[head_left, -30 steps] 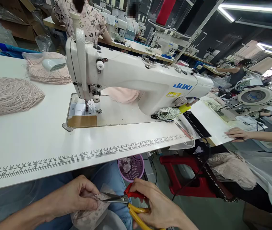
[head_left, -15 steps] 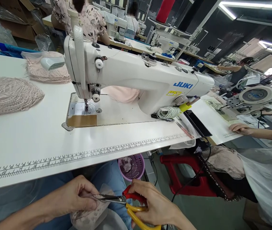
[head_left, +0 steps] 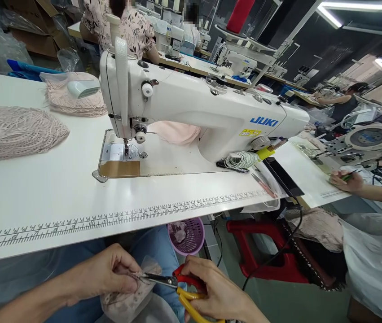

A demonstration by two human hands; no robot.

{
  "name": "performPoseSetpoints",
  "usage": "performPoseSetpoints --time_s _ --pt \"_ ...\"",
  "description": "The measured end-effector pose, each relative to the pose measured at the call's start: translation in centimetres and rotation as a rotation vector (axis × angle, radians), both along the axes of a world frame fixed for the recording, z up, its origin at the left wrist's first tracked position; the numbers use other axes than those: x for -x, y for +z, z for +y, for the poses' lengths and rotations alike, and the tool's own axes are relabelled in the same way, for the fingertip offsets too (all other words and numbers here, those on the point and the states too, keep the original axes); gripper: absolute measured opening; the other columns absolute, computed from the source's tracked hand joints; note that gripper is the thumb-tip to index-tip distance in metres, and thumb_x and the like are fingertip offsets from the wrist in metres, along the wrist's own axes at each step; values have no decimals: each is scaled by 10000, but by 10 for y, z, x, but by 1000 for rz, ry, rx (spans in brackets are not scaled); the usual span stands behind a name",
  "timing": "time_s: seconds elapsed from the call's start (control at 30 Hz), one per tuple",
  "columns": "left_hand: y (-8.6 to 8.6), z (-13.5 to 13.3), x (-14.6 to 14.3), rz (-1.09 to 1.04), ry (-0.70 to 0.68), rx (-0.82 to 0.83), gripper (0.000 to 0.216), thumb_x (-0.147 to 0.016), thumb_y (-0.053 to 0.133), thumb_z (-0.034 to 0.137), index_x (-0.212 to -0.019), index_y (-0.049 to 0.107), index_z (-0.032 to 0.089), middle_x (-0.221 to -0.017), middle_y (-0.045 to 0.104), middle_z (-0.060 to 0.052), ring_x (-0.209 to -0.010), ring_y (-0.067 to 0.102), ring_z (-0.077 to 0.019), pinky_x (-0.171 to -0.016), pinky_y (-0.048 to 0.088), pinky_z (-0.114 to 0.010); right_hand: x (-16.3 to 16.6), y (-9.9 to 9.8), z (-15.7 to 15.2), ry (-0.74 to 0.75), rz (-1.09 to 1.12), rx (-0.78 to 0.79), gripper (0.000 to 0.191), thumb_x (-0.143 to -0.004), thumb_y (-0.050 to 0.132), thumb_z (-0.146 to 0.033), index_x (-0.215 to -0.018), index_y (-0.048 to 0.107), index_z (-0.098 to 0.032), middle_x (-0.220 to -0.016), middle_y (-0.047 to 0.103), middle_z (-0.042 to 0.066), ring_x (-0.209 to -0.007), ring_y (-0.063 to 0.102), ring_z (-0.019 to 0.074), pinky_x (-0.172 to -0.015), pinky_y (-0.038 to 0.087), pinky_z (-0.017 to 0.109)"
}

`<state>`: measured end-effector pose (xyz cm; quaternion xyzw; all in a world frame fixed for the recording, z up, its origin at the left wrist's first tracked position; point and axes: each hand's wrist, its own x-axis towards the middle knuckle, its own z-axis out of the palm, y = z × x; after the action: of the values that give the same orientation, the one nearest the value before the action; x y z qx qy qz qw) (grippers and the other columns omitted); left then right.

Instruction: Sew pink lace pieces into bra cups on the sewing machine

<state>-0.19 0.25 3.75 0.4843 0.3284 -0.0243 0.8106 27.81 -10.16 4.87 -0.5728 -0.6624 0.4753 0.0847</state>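
Observation:
My left hand (head_left: pixel 118 273) pinches a piece of thin, pale pink patterned lace fabric (head_left: pixel 128 303) above my lap. In my right hand (head_left: pixel 214 287) is a pair of scissors (head_left: pixel 191 287) with one red and one yellow handle loop. The scissor blades point left and their tips lie at the fabric's edge, close to my left fingertips. Whether the blades have fabric between them I cannot make out. Beneath the fabric shows the rim of a pale tub (head_left: pixel 165 309).
A white sewing machine (head_left: pixel 177 98) stands on the white table (head_left: pixel 59 193), which has a printed ruler along its front edge. Lace pieces (head_left: pixel 15 134) lie in stacks at left. Below are a purple basket (head_left: pixel 194 235) and a red stool (head_left: pixel 261 251). A co-worker's hand (head_left: pixel 347 179) is at right.
My view has shifted slightly, so the table and machine sit a little further right. Both hands keep nearly the same pose. The co-worker's hand at right has lifted and now holds something green.

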Motion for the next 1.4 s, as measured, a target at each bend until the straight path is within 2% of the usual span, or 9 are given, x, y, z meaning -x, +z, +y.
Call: performPoseSetpoints --time_s 0.2,0.33,0.47,0.7,0.87,1.0,1.23,1.3,1.4 --pt "2 -1 -1 15 17 14 387 -651 812 484 -806 793 130 -612 579 -22 -552 405 -114 -529 309 -222 1 -1 1 -2 2 112 482 -642 886 -308 -1062 669 -213 -966 580 26 -932 547 222 -792 409 256" --pt "3 1 -2 11 17 22 335 -673 803 443 -795 791 131 -593 589 -26 -527 414 -111 -518 305 -220 -5 -12 -8 -40 -1 170 458 -699 836 -376 -1090 648 -228 -1018 571 43 -993 526 238 -836 436 270" --pt "7 3 -3 22 9 22 326 -686 796 429 -818 797 130 -604 582 -25 -540 384 -103 -522 281 -217 -12 -20 -17 -64 5 187 459 -700 783 -261 -1131 628 -239 -1103 579 58 -1022 535 237 -850 452 262" --pt "9 1 -3 45 19 10 310 -664 793 411 -785 786 126 -566 554 -6 -525 363 -95 -511 260 -210 -5 -13 -14 -69 2 203 551 -655 658 -127 -1189 613 -253 -1210 575 64 -1138 517 263 -840 460 259" --pt "6 0 -4 62 17 3 299 -645 783 400 -761 776 124 -551 547 2 -508 350 -95 -499 245 -219 -4 -13 -10 -17 -22 165 534 -645 666 -139 -1164 612 -250 -1152 590 50 -1068 529 247 -864 441 272" --pt "5 -2 -4 64 17 -8 283 -644 775 393 -747 773 129 -544 526 16 -508 327 -94 -493 217 -225 -6 -14 -9 11 -41 192 431 -673 700 -180 -1093 625 -241 -1056 586 36 -993 515 229 -835 435 269" --pt "7 -1 -6 60 10 -14 302 -642 779 410 -759 781 132 -526 517 15 -500 321 -98 -492 219 -234 -12 -28 -19 -23 -13 210 497 -671 693 -168 -1148 586 -257 -1114 563 49 -1010 523 232 -807 451 250" --pt "7 0 -6 63 17 -18 309 -639 781 410 -764 785 128 -525 520 11 -498 323 -98 -491 220 -234 -9 -25 -19 -22 -36 233 441 -675 680 -165 -1099 597 -258 -1053 561 41 -983 521 228 -795 446 251" --pt "6 1 -7 52 18 -18 309 -643 781 403 -787 793 130 -548 535 3 -512 336 -101 -502 231 -232 -4 -17 -18 -111 -68 292 389 -719 649 -190 -1096 594 -269 -1016 551 38 -938 531 219 -800 440 269"
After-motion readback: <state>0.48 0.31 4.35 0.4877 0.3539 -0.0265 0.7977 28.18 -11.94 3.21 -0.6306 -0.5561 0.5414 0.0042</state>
